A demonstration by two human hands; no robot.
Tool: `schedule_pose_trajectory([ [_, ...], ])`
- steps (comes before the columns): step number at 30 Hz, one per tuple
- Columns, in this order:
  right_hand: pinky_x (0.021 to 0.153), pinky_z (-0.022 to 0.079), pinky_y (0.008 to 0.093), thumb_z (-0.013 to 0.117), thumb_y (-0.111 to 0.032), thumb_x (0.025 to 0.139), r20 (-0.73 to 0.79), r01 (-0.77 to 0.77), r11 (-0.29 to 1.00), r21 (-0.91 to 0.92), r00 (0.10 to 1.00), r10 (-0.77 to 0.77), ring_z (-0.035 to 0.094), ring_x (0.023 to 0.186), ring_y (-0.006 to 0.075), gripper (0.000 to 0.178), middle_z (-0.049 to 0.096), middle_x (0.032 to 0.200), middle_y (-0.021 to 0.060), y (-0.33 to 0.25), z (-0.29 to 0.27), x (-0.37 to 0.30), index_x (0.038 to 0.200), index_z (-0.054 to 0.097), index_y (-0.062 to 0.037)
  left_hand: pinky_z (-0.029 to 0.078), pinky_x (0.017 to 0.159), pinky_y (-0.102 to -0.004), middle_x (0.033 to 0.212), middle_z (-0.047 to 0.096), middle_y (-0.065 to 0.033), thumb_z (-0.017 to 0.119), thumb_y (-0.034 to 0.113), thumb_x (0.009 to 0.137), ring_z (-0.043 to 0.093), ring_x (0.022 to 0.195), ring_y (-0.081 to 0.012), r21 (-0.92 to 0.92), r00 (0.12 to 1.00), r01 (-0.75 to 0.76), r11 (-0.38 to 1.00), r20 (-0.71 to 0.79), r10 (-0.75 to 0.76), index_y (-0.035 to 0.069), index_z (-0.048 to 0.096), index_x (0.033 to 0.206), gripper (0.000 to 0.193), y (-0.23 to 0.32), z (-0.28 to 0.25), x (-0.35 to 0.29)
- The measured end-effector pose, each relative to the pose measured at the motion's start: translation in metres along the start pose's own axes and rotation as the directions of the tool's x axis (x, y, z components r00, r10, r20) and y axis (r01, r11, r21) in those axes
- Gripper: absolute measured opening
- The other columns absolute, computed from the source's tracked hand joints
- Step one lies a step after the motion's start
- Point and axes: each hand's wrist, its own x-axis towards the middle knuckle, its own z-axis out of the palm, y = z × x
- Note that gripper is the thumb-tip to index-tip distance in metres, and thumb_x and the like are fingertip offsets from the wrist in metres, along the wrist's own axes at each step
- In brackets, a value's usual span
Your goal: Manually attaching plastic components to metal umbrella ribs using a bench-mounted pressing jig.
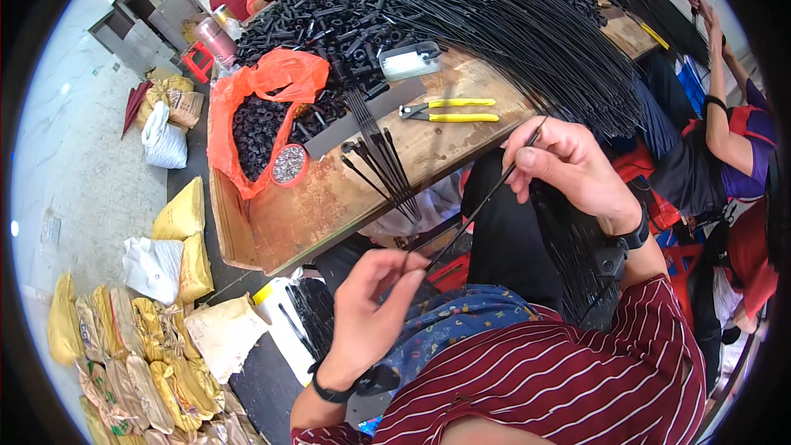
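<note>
A thin black rod (480, 208) slants between my hands over my lap. My right hand (573, 166) is closed on its upper part, thumb pressed against the fingers. Lower down, my left hand (372, 309) pinches near the rod's other end between thumb and forefinger; the tip there is too fine to make out. Just beyond my hands, several black rods with thicker ends (387, 171) lie over the table's front edge. Yellow-handled cutting pliers (449, 110) rest on the wood behind them.
The wooden table (317, 213) carries a heap of black tubular parts (338, 12), a long bundle of black rods (535, 41), an orange bag (224, 128) of small black pieces, a round tub (290, 165) and a clear box (410, 62). Sacks (152, 346) lie left. A co-worker (729, 128) sits right.
</note>
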Motion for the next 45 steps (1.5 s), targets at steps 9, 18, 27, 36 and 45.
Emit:
schedule_pose_trajectory([
  [9, 0.058, 0.051, 0.0222, 0.054, -0.018, 0.097, 0.104, 0.193, 0.977, 0.088, 0.974, -0.202, 0.061, 0.065, 0.008, 0.019, 0.065, 0.082, 0.0034, -0.042, 0.038, 0.043, 0.102, 0.06, -0.0008, 0.055, 0.062, -0.0345, 0.084, 0.058, -0.0144, 0.051, -0.008, 0.09, 0.063, 0.08, -0.023, 0.08, 0.877, -0.265, 0.961, -0.393, 0.274, 0.003, 0.047, 0.1, 0.015, 0.06, -0.044, -0.04],
  [18, 0.063, 0.053, 0.0317, 0.056, -0.029, 0.093, 0.277, 0.1, 0.942, 0.321, 0.941, -0.194, 0.064, 0.068, 0.0176, 0.023, 0.067, 0.083, 0.0054, -0.071, 0.05, 0.17, 0.101, 0.061, -0.0082, 0.054, 0.065, -0.0317, 0.087, 0.06, -0.0149, 0.05, 0.012, 0.097, 0.063, 0.072, -0.023, 0.304, 0.497, -0.593, 0.745, -0.59, 0.636, 0.004, 0.049, 0.1, 0.009, 0.118, -0.047, -0.012],
  [27, 0.061, 0.05, 0.0188, 0.062, -0.023, 0.091, 0.31, -0.356, 0.935, -0.013, 0.887, 0.342, 0.061, 0.068, 0.0063, 0.022, 0.066, 0.081, 0.0013, 0.057, 0.016, 0.219, 0.101, 0.064, -0.0044, 0.05, 0.083, -0.0278, 0.093, 0.064, -0.0105, 0.05, -0.003, 0.094, 0.062, 0.086, -0.0149, 0.017, 0.81, -0.352, 0.936, -0.495, 0.314, 0.0, 0.051, 0.103, 0.009, 0.009, -0.012, 0.02],
  [36, 0.052, 0.045, 0.0206, 0.057, -0.018, 0.088, 0.27, -0.229, 0.892, -0.389, 0.898, 0.348, 0.055, 0.061, 0.0064, 0.019, 0.061, 0.073, 0.0007, 0.104, 0.037, 0.249, 0.095, 0.065, -0.0022, 0.044, 0.085, -0.0224, 0.101, 0.063, -0.0039, 0.054, 0.002, 0.094, 0.057, 0.095, -0.0091, 0.058, 0.845, -0.153, 0.987, -0.51, 0.161, -0.001, 0.06, 0.104, 0.011, -0.073, 0.004, 0.037],
  [45, 0.046, 0.043, 0.0261, 0.063, -0.015, 0.083, 0.171, -0.179, 0.802, -0.57, 0.929, 0.329, 0.054, 0.05, 0.0105, 0.017, 0.063, 0.064, 0.0033, 0.13, 0.032, 0.264, 0.074, 0.065, -0.0013, 0.037, 0.102, -0.0429, 0.12, 0.056, -0.0194, 0.074, 0.012, 0.076, 0.047, 0.121, -0.037, 0.71, 0.874, -0.195, 0.676, -0.186, 0.448, -0.002, 0.057, 0.117, 0.047, -0.079, -0.018, 0.051],
])
